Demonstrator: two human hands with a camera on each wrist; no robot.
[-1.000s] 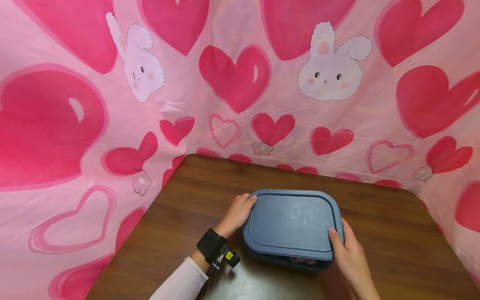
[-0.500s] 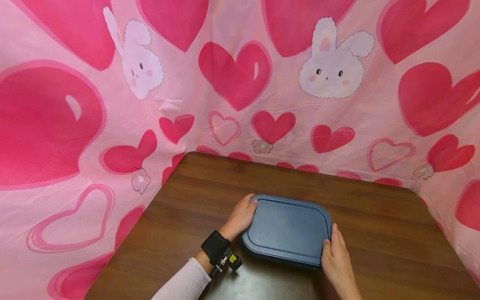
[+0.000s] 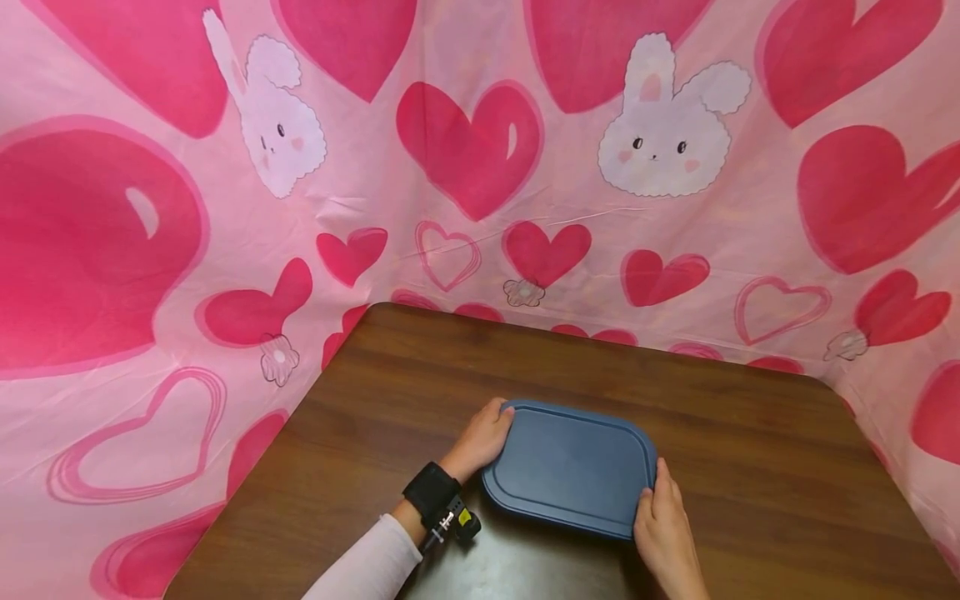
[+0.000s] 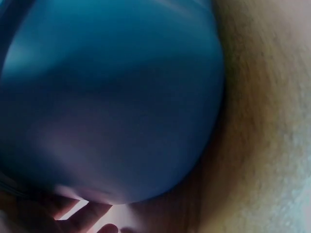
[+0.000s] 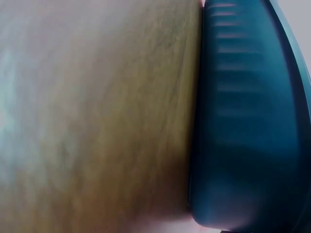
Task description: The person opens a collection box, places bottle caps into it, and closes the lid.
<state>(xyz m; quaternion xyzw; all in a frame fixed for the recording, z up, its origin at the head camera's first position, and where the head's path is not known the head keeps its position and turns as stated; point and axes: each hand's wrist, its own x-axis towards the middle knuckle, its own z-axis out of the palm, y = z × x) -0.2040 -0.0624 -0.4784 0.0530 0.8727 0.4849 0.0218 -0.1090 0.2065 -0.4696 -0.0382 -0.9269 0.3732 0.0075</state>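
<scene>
A blue rectangular storage box [image 3: 570,471] with rounded corners sits low over the table, its flat lid on top. My left hand [image 3: 480,437] grips its left end, with the thumb on the lid's far corner. At the right end my right hand [image 3: 666,529] holds the near corner, thumb at the lid's edge. In the left wrist view the box's smooth rounded wall [image 4: 112,107] fills much of the picture, and fingertips [image 4: 87,216] show beneath it. Ridges mark the box's side wall [image 5: 243,121] in the right wrist view. The box's contents are hidden.
The brown wooden table [image 3: 375,392] extends around the box. A pink sheet [image 3: 465,150] printed with hearts and rabbits hangs behind and along the sides. A black strap with a small camera [image 3: 467,521] is on my left wrist.
The lid's raised near edge has come down, hiding the gap and the contents. The box has shifted slightly nearer and turned a little. My right hand has moved left and nearer with it.
</scene>
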